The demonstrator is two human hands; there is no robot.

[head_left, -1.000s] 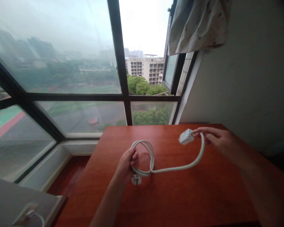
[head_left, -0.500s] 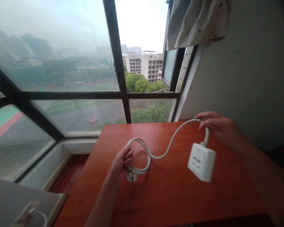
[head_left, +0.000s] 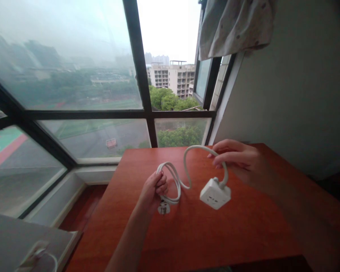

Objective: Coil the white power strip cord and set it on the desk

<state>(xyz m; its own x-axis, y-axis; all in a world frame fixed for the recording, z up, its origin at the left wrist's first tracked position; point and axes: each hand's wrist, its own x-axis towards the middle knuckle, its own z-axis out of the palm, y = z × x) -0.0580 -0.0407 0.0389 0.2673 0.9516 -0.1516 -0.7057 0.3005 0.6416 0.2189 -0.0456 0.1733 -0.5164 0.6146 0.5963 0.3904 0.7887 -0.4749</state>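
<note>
A white power cord (head_left: pixel 184 166) with a square socket block (head_left: pixel 215 193) at one end lies partly coiled over a red-brown wooden table (head_left: pixel 204 234). My left hand (head_left: pixel 154 190) is closed round the coiled loops, and the plug (head_left: pixel 163 208) hangs just below it. My right hand (head_left: pixel 240 162) pinches the cord a little above the socket block, which dangles under it close to the tabletop. Between the hands the cord arches up and over.
A large window with dark frames (head_left: pixel 147 113) stands behind the table. A grey wall (head_left: pixel 294 83) runs along the right, with a patterned curtain (head_left: pixel 232 26) bunched at the top. At the lower left a white wall socket with a cable (head_left: pixel 34 255) shows.
My right hand has moved left toward my left hand, bringing the socket block with it. The cord's free span has shortened into a tall arch. The left hand has kept its hold.
</note>
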